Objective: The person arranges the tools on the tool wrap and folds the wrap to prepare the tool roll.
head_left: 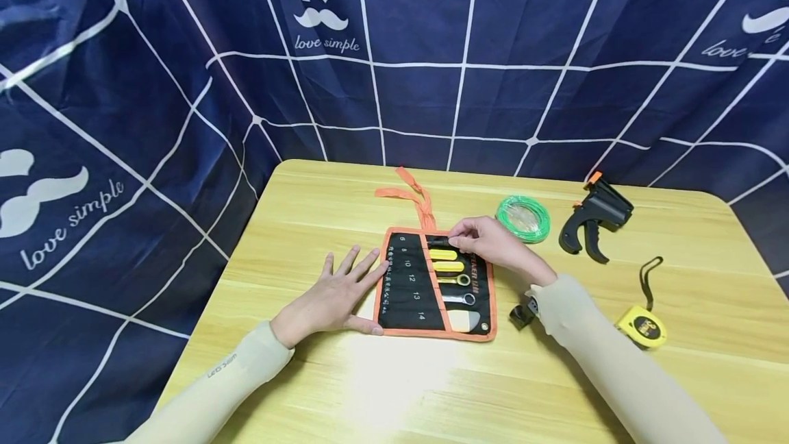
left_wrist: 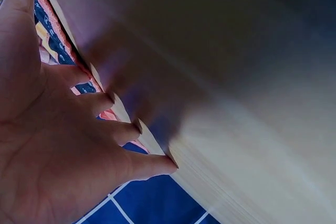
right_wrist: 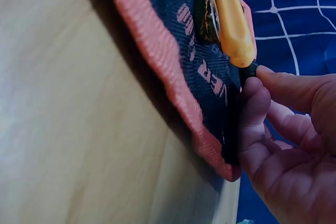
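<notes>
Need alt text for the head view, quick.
A right hand pinches a black tool at the top of an open tool roll while the left hand lies flat on its left edge, on a wooden table.

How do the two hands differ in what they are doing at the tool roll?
The left hand lies flat on the table with fingers spread, touching the left edge of the tool roll; the right hand has curled fingers at its top right. The left hand holds nothing, while the right hand pinches a black tool beside the yellow handle. Both wear beige sleeves and touch the roll.
</notes>
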A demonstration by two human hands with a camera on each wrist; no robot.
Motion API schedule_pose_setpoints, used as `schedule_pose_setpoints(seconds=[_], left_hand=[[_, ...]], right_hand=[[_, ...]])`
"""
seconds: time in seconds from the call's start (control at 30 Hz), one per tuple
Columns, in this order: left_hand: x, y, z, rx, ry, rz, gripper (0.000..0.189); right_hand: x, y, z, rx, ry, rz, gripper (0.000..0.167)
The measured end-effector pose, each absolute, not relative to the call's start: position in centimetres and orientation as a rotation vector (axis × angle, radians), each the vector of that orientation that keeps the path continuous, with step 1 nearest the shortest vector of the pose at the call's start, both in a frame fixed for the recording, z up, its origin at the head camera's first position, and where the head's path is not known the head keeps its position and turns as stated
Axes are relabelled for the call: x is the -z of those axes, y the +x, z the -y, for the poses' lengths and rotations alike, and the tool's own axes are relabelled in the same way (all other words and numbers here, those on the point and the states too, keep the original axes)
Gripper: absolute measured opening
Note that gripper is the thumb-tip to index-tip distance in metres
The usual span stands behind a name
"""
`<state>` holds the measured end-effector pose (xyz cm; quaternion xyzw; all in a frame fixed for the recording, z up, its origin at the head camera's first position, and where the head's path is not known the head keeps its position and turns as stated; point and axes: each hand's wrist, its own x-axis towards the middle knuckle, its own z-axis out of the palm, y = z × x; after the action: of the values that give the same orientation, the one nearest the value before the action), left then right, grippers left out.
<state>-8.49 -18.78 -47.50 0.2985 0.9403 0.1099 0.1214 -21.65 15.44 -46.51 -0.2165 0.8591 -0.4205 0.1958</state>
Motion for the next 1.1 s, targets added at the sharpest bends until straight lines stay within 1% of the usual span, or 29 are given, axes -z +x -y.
schedule_pose_setpoints(seconds=[0.17,0.53,0.7,0.93,1.1], left_hand=[[47.5,-8.5,18.7,-0.296,0.867,-2.751,0.118],[47.5,-8.5,18.7,-0.294,0.88,-2.758,0.117],[47.6,-8.4,18.7,-0.295,0.876,-2.762,0.117],[47.2,-8.5,18.5,-0.288,0.868,-2.742,0.117],[47.2,-8.5,18.6,-0.283,0.859,-2.74,0.117]], right_hand=[[46.6,-21.7,-14.6,1.174,-0.584,-2.434,0.014],[46.7,-21.5,-13.8,1.267,-0.428,-2.378,0.019],[46.7,-21.4,-13.0,1.235,-0.458,-2.394,0.02],[46.9,-21.2,-12.6,1.247,-0.455,-2.371,0.013],[47.1,-21.3,-12.7,1.289,-0.439,-2.335,0.018]])
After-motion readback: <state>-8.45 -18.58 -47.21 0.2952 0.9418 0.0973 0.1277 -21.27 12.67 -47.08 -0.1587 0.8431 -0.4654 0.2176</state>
